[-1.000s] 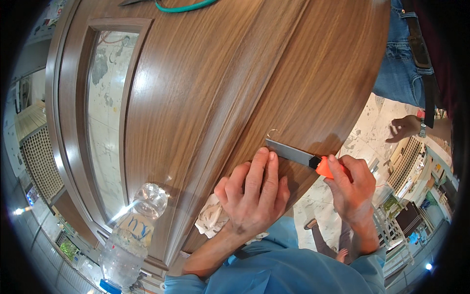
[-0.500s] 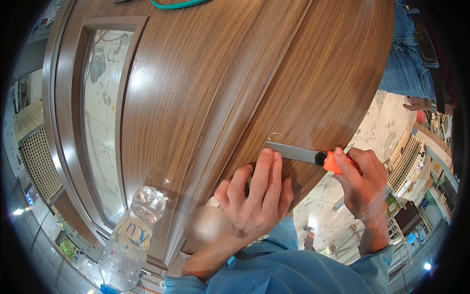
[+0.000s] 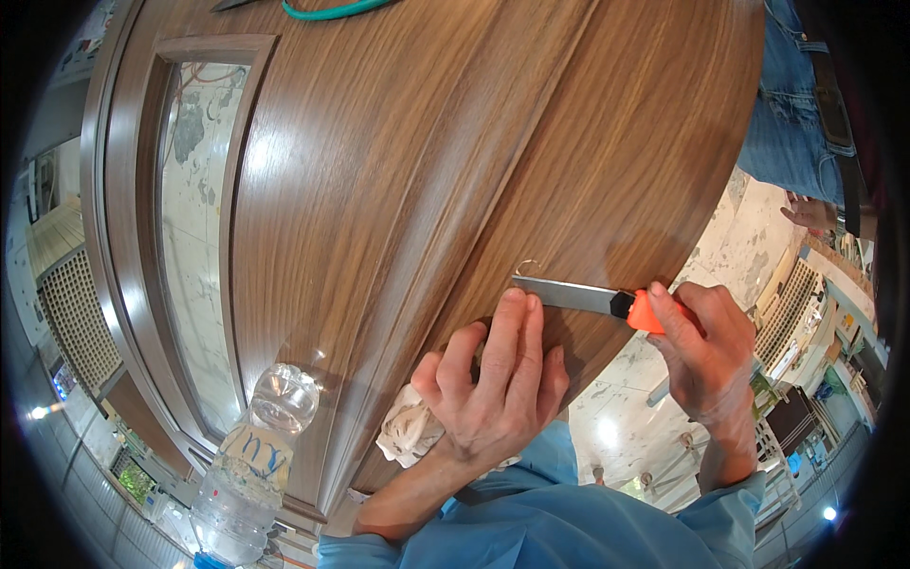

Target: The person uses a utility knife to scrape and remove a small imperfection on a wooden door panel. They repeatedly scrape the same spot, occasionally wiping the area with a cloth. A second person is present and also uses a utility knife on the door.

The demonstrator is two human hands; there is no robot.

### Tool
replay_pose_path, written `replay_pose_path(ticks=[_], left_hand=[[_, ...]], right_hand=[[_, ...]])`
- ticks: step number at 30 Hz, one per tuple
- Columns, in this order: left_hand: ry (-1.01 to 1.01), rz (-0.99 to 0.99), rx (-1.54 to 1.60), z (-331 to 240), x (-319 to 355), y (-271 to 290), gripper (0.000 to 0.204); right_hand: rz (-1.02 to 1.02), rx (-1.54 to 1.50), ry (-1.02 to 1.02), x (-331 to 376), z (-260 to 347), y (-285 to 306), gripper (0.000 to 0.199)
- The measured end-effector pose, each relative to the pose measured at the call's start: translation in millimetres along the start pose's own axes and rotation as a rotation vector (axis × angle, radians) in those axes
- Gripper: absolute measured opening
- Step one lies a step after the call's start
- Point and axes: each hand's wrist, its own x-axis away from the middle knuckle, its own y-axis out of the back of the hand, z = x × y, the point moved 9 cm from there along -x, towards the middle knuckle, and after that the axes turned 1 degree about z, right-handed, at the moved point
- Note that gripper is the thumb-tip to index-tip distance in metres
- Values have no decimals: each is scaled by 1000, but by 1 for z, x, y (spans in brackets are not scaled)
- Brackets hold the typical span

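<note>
A large brown wooden door (image 3: pixel 398 161) lies flat in front of me. My right hand (image 3: pixel 706 356) grips the orange handle of a utility knife (image 3: pixel 607 301), whose long grey blade lies flat on the wood near the door's right edge, its tip by a thin curled shaving (image 3: pixel 527 266). My left hand (image 3: pixel 493 389) rests palm down on the door, fingers spread, its fingertips touching the blade from below. A crumpled whitish rag (image 3: pixel 408 431) sits under the heel of that hand.
A clear plastic bottle (image 3: pixel 251 455) stands at the door's lower left edge. The door has a long glass panel (image 3: pixel 194 237) on its left side. A green cord (image 3: pixel 332 11) lies at the top. Another person in jeans (image 3: pixel 796 104) stands at the upper right.
The knife blade has slid slightly to the right and downward along the wood. My left hand followed it, fingertips staying on the blade. The other person's hand moved up and away.
</note>
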Motion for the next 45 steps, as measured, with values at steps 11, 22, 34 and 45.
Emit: replay_pose_path(ticks=[11, 22, 34, 45], left_hand=[[-8, -1, -21, 0, -2, 0, 55], [-9, -9, -25, 0, -3, 0, 54], [-5, -22, -37, 2, -4, 0, 51], [-15, -27, -45, 7, 0, 0, 49]], right_hand=[[5, 18, -1, -1, -3, -1, 64], [26, 37, 39, -14, -7, 4, 60], [86, 99, 109, -38, -8, 13, 61], [147, 184, 143, -68, 3, 19, 49]])
